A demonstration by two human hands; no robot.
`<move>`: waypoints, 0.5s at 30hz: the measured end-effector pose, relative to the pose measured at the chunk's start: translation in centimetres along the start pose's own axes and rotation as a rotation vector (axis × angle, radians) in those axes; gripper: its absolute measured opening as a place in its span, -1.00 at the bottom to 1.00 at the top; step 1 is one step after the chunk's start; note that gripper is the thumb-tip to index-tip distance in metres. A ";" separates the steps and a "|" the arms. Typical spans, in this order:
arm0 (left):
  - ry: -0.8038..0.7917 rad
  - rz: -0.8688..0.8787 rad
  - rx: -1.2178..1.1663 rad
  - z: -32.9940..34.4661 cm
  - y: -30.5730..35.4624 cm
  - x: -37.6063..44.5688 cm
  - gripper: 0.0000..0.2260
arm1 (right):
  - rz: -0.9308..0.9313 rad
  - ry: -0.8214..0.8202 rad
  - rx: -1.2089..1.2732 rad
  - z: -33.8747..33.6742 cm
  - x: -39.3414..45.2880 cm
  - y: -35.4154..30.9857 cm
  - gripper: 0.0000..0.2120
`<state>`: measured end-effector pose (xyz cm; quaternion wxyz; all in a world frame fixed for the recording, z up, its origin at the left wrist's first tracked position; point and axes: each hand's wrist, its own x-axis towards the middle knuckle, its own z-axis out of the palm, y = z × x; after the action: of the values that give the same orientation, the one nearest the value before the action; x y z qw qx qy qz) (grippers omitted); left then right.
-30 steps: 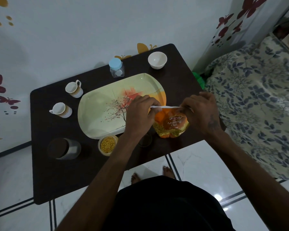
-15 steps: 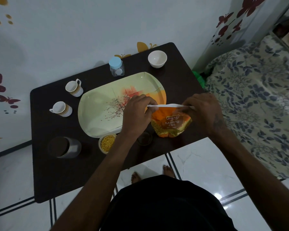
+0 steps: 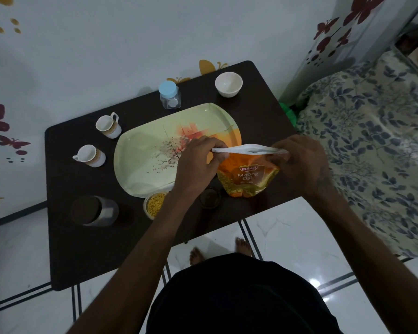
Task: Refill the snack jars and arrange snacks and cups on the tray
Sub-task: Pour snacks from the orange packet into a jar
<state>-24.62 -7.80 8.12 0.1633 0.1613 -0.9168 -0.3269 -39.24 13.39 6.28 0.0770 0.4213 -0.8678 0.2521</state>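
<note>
Two hands hold an orange plastic snack packet printed "Moong Dal" (image 3: 247,175) between them, above the near right part of a dark brown rectangular table (image 3: 65,237). The left hand (image 3: 198,162) pinches the left end of the packet's white top strip with curled fingers, and the right hand (image 3: 299,162) pinches the right end, so the strip runs straight from one to the other and the pouch hangs below it. Just left of the packet lies an oval pale green tray with a tree picture (image 3: 140,160). At the tray's near edge stands a small open jar of yellow snack (image 3: 154,204), and beside it, under the left wrist, a dark round lid or jar (image 3: 209,198) that is hard to make out. Two white cups with gold bands (image 3: 108,126) (image 3: 90,155) sit left of the tray, a clear jar with a pale blue lid (image 3: 169,95) and a white bowl (image 3: 228,84) behind it, and a steel container with a dark top (image 3: 94,210) at the near left.
</note>
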 end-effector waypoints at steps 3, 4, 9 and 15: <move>-0.045 0.000 -0.045 -0.1 -0.4 0.0 -0.77 | 0.034 0.007 0.040 -0.1 -0.4 -0.2 -0.63; -0.052 0.004 -0.049 -0.2 -0.5 0.0 -0.76 | 0.043 0.007 0.052 -0.3 -0.4 -0.3 -0.61; -0.031 0.034 -0.032 -0.1 0.2 0.2 -0.83 | 0.027 -0.019 0.046 -0.5 0.0 -1.3 -0.55; -0.001 0.072 0.005 0.6 0.9 0.3 -0.89 | -0.068 -0.060 0.016 0.3 1.4 -4.4 -0.68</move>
<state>-25.23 -6.98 8.32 0.1743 0.1285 -0.9228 -0.3186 -36.72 10.03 8.15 0.0562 0.4586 -0.8528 0.2435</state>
